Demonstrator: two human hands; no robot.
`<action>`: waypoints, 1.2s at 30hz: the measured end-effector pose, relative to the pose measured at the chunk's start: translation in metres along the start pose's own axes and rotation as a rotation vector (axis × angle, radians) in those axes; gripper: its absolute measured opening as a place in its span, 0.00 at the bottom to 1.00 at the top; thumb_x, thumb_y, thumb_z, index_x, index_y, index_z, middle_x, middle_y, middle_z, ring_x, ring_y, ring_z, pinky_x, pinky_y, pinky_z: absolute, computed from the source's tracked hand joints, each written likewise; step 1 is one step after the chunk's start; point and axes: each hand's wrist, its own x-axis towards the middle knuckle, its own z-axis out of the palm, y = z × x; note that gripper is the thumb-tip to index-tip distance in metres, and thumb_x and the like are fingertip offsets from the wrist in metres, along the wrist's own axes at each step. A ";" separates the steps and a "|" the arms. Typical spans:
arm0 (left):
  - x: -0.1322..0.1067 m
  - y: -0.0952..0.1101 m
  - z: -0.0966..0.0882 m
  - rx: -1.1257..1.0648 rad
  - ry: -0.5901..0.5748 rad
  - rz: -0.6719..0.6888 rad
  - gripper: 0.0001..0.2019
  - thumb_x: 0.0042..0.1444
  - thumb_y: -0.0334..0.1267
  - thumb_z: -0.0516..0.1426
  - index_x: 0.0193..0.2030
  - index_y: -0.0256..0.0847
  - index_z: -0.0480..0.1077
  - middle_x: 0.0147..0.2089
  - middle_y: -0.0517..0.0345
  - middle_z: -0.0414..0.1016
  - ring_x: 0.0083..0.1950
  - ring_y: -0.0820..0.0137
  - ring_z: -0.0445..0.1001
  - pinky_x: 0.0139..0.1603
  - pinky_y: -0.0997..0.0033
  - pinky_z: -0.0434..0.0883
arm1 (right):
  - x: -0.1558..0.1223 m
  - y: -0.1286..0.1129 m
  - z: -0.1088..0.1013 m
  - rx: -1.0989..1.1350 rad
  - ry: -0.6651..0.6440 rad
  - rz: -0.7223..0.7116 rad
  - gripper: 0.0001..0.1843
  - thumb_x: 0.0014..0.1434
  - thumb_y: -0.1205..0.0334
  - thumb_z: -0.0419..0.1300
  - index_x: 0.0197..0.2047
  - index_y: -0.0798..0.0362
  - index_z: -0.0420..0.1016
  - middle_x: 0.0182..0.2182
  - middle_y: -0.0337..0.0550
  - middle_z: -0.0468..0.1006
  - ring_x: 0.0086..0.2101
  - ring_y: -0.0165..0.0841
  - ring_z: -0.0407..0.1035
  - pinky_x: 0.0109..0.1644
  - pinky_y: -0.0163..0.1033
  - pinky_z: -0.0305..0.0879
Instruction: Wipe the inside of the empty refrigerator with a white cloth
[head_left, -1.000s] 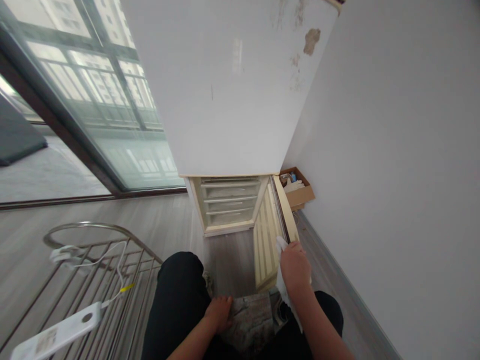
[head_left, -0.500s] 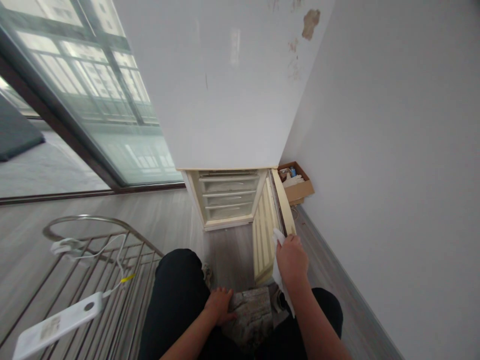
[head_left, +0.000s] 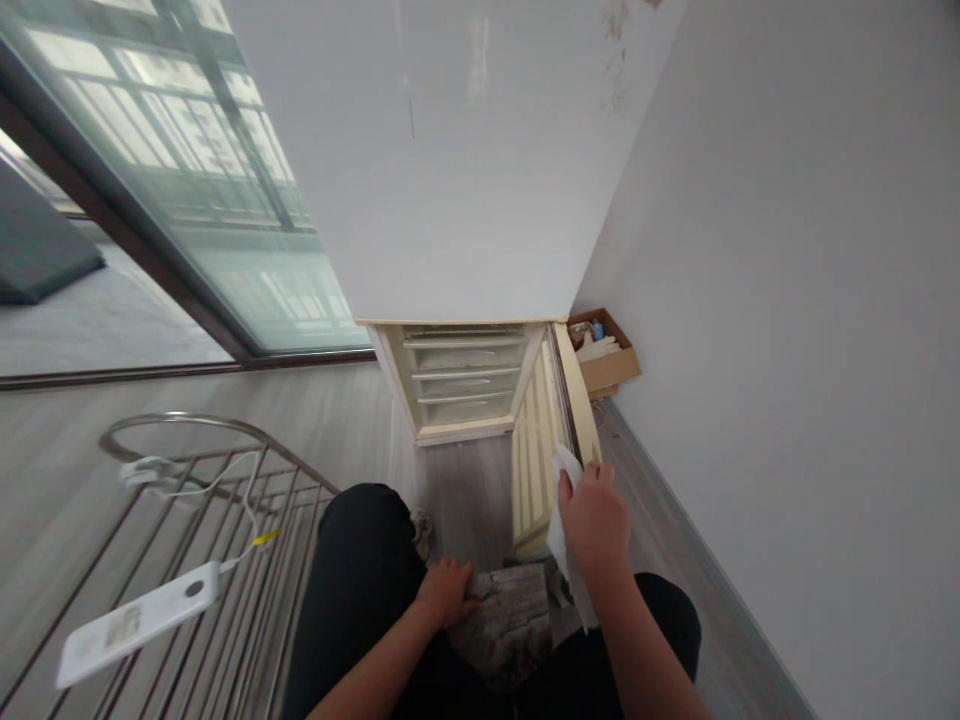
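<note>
In my right hand (head_left: pixel 598 515) is a white cloth (head_left: pixel 564 510), hanging down from the fingers. That hand is at the outer edge of the open lower door (head_left: pixel 541 450) of a fridge, whose inner side is cream and ribbed. Inside the lower compartment, several clear-fronted drawers (head_left: pixel 469 385) are stacked. My left hand (head_left: pixel 448 592) holds nothing. It lies with fingers apart beside my left knee, at the edge of a wood-patterned seat (head_left: pixel 506 615) between my legs.
On the left stands a metal rack (head_left: pixel 247 570) with a white power strip (head_left: pixel 139 622) on it. A cardboard box (head_left: pixel 611 370) of odds and ends sits behind the door, against the right wall (head_left: pixel 787 300). A glass sliding door (head_left: pixel 262 270) is at the back left.
The view has tilted down slightly and shifted, so the fridge sits higher in it. My right hand stays with the cloth at the door's edge. The left hand has hardly moved.
</note>
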 end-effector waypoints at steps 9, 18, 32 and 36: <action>-0.002 0.002 0.007 0.052 0.044 -0.024 0.32 0.56 0.56 0.56 0.62 0.38 0.67 0.59 0.36 0.71 0.62 0.44 0.67 0.60 0.47 0.63 | 0.000 0.021 0.005 0.056 0.044 -0.027 0.23 0.71 0.49 0.45 0.59 0.51 0.68 0.46 0.49 0.72 0.35 0.35 0.73 0.32 0.36 0.64; 0.014 -0.001 0.006 0.071 0.012 -0.012 0.35 0.53 0.56 0.58 0.63 0.36 0.66 0.59 0.33 0.71 0.61 0.42 0.68 0.59 0.46 0.64 | -0.004 0.007 0.006 0.097 0.047 -0.057 0.18 0.71 0.51 0.47 0.51 0.51 0.70 0.44 0.48 0.70 0.35 0.33 0.72 0.31 0.34 0.59; 0.060 -0.038 0.004 0.021 -0.045 0.087 0.37 0.52 0.54 0.55 0.65 0.32 0.65 0.62 0.31 0.71 0.62 0.42 0.70 0.64 0.42 0.61 | 0.010 0.055 0.020 0.084 0.108 -0.078 0.14 0.70 0.51 0.50 0.49 0.48 0.70 0.44 0.41 0.72 0.31 0.32 0.72 0.28 0.37 0.57; 0.089 -0.054 -0.005 -0.046 -0.108 0.088 0.33 0.47 0.55 0.58 0.57 0.36 0.73 0.55 0.34 0.77 0.58 0.41 0.75 0.60 0.42 0.67 | 0.015 0.071 0.032 0.064 0.115 -0.121 0.15 0.69 0.51 0.51 0.51 0.48 0.71 0.45 0.42 0.73 0.29 0.32 0.72 0.27 0.38 0.59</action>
